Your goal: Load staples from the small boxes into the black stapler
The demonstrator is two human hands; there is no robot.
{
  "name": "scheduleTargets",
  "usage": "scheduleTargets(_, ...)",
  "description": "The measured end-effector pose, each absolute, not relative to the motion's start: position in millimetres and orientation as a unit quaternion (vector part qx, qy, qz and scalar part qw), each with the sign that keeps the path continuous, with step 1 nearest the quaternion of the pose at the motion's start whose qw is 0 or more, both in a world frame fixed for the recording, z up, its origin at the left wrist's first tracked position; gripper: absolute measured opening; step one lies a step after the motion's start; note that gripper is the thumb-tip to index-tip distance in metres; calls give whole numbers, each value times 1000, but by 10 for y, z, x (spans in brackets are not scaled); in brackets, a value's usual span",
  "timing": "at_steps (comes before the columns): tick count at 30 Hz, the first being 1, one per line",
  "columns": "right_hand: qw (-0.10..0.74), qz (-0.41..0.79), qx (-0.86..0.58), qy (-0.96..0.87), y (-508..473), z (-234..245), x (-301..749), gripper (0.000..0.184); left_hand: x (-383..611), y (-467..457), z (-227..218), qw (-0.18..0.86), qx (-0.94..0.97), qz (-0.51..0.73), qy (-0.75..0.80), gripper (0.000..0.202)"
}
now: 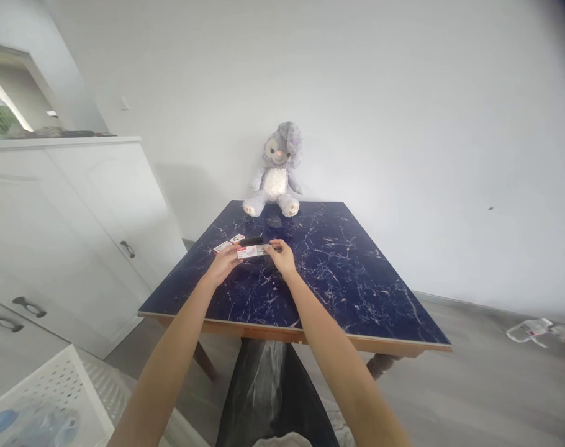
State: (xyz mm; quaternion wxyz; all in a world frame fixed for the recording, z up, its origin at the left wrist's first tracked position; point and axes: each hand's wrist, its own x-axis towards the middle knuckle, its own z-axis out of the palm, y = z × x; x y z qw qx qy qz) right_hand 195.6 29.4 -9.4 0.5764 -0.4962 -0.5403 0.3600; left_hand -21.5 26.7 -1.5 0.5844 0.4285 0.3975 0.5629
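My left hand is closed on the left end of a small white box with red print, held just above the blue table. From the box's right end sticks out a flat silvery strip, too small to make out its kind. My right hand pinches the outer end of that strip between thumb and fingers. Right behind the box lies a black oblong object. Beside my left hand rest two small red-and-white boxes or cards, one nearer and one farther back.
A grey plush rabbit sits at the back of the dark blue marble-patterned table, against the wall. White cabinets stand at the left. A perforated white basket holds plastic bottles. Clear plastic items lie on the floor at right.
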Motion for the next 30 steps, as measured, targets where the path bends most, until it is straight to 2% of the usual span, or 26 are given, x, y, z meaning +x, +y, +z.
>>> scheduleTargets(13,563,409,-482,-533,324,-149,1899,37,-188,204,25,582,452,544,402,29)
scheduleTargets(19,587,478,-415,-505,325,-119,1856,31,-224,248,-5,578,436,561,401,28)
scheduleTargets(27,603,437,-445,-497,326,-114,1883,36,-235,194,52,635,442,533,342,27)
scheduleTargets(30,612,435,-443,-489,302,-82,1872,38,-203,168,73,619,460,529,353,29)
